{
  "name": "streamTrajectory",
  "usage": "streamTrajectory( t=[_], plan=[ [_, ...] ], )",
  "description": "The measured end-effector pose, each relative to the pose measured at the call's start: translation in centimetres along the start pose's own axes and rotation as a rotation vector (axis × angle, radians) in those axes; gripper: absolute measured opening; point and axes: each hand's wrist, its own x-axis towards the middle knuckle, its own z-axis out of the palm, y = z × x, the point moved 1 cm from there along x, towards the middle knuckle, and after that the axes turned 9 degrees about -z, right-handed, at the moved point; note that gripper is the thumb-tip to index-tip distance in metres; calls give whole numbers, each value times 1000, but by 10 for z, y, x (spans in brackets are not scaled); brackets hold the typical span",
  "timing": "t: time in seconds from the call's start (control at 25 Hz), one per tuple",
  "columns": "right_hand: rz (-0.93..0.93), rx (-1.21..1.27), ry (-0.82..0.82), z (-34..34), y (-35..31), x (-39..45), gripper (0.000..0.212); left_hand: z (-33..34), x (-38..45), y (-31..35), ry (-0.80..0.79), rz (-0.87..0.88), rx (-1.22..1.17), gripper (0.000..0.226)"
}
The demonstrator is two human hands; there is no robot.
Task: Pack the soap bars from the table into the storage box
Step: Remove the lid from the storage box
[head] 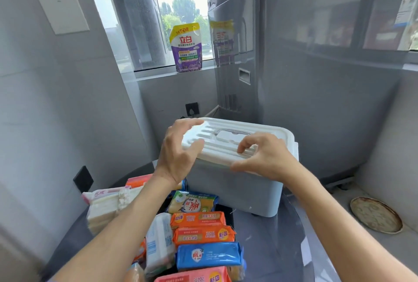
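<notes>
A pale blue storage box (235, 191) stands at the far side of the round table, covered by a ribbed white lid (237, 139) that sits tilted on it. My left hand (178, 155) grips the lid's left edge, thumb on top. My right hand (264, 157) holds the lid's near edge, fingers curled onto the ribs. Several wrapped soap bars lie in front of the box: two orange ones (199, 219), a blue one (209, 255), a yellow-green one (192, 202), a white one (159, 243) and a pink one (194, 278).
A stack of pale wrapped packs (104, 209) sits at the table's left. A grey washing machine (305, 66) rises behind the box. A purple detergent pouch (186, 47) stands on the windowsill. A round woven tray (375, 215) lies on the floor at right.
</notes>
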Motion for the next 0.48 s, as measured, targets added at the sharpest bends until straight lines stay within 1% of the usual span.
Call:
streamTrajectory(
  t=[0.04, 0.08, 0.12, 0.16, 0.2, 0.24, 0.32, 0.36, 0.4, 0.44, 0.48],
  plan=[
    [6, 36, 14, -4, 0, -1, 38, -2, -3, 0, 159, -10, -30, 31],
    [12, 67, 32, -8, -1, -2, 37, -3, -7, 1, 279, 16, 0, 29],
    [23, 105, 54, -12, -2, -2, 36, -3, -11, 2, 344, 82, 56, 29],
    [37, 148, 81, -15, -3, -3, 33, -1, -15, 2, 338, 155, 108, 31],
    [51, 187, 111, -18, -2, -4, 31, 1, -18, 3, 257, 207, 159, 35],
    [63, 214, 138, -20, -1, -4, 30, 4, -22, 5, 121, 213, 217, 42],
    [92, 240, 169, -22, 3, -5, 31, 12, -24, 4, -229, 113, 393, 60],
    [110, 243, 169, -22, 6, -6, 32, 17, -25, 2, -363, 65, 523, 68],
    [131, 238, 162, -23, 8, -7, 32, 23, -27, -3, -419, 58, 673, 69],
    [149, 227, 151, -24, 10, -9, 32, 29, -28, -7, -399, 99, 795, 63],
    [158, 219, 144, -25, 11, -10, 32, 33, -29, -10, -339, 160, 857, 51]
  ],
)
